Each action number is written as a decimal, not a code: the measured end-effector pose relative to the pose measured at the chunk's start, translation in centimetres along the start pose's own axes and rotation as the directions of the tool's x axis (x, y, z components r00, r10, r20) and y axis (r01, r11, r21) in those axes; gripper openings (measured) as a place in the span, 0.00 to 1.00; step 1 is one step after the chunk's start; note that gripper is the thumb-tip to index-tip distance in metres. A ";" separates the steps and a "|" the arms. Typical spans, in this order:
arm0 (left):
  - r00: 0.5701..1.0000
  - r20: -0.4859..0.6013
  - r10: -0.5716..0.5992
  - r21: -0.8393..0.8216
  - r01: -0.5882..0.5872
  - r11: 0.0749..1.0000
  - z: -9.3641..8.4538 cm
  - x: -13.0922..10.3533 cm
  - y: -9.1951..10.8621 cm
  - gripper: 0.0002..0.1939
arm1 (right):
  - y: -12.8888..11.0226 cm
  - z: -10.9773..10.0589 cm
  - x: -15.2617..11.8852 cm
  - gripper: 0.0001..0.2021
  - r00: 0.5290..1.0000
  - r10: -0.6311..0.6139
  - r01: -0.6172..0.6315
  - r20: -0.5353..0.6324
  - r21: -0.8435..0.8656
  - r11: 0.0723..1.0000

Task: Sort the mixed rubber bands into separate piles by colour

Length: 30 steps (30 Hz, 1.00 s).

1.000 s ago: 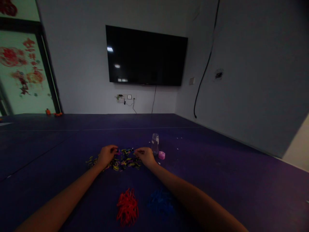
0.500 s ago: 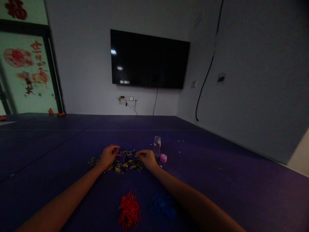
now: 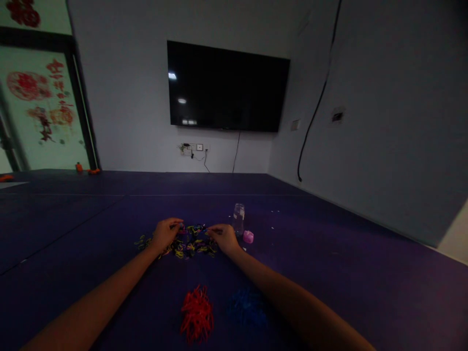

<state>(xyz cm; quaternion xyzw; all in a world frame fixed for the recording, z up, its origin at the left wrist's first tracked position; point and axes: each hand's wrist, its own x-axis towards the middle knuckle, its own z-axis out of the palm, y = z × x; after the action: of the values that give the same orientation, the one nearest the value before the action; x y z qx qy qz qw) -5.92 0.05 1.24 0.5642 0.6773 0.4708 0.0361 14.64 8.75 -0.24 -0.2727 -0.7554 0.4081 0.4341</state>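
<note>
Multicoloured rubber bands (image 3: 190,241), many of them yellow, black and purple, lie in a loose spread on the purple surface. At the left of this spread is my left hand (image 3: 165,235), closed, with thumb and fingertips together at its far edge. My right hand (image 3: 224,237) is pinched at the right end of the same spread. Whatever lies between the fingertips of either hand is too small and dark to make out. Closer to me are a heap of red bands (image 3: 197,314) and a dim heap of blue bands (image 3: 246,307), partly under my right forearm.
A clear bottle (image 3: 239,218) stands just beyond my right hand, beside a pink cap (image 3: 248,237). Small white scraps (image 3: 272,227) are scattered to the right. Orange objects (image 3: 93,171) sit at the far left edge. A television (image 3: 226,87) hangs on the wall.
The view has shifted slightly. Both hands stay pinched at the band spread, with only small finger movement.
</note>
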 end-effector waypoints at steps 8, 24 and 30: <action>0.993 0.050 0.110 0.138 -0.116 0.984 0.2 0.7 -1.0 0.12 | 0.0 -0.1 0.1 0.09 1.000 0.003 -0.002 0.015 -0.032 0.999; 0.985 0.153 0.081 0.199 -0.111 0.974 0.2 1.0 -0.8 0.15 | 0.2 -0.1 0.2 0.09 1.000 0.001 -0.001 0.019 -0.002 1.000; 0.990 0.139 0.018 0.180 -0.043 0.983 0.4 0.8 -0.9 0.14 | 0.4 0.0 0.1 0.10 1.000 -0.005 0.005 0.018 -0.008 1.000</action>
<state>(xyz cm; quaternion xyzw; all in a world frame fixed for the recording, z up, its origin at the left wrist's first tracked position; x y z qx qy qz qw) -6.69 1.02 0.80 0.6065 0.7047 0.3674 0.0233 14.61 9.07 -0.54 -0.2689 -0.7616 0.4065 0.4270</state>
